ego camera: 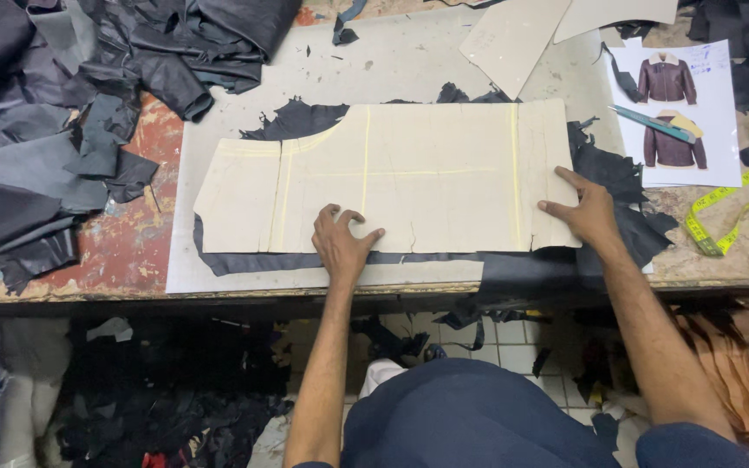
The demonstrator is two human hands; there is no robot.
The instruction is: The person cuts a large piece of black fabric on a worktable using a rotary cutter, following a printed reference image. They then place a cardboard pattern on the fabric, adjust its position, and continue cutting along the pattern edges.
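Your left hand (342, 245) lies flat, fingers spread, on the lower edge of the card pattern (392, 178); your right hand (589, 211) presses its right end, open-palmed; neither grips anything. The pattern rests on black leather (305, 120) on the table (409, 61), so the 2 palms likely pin it; a tape measure (721, 217) lies right.

Two bare forearms, no sleeves, watch or rings in view; dark navy trousers below.
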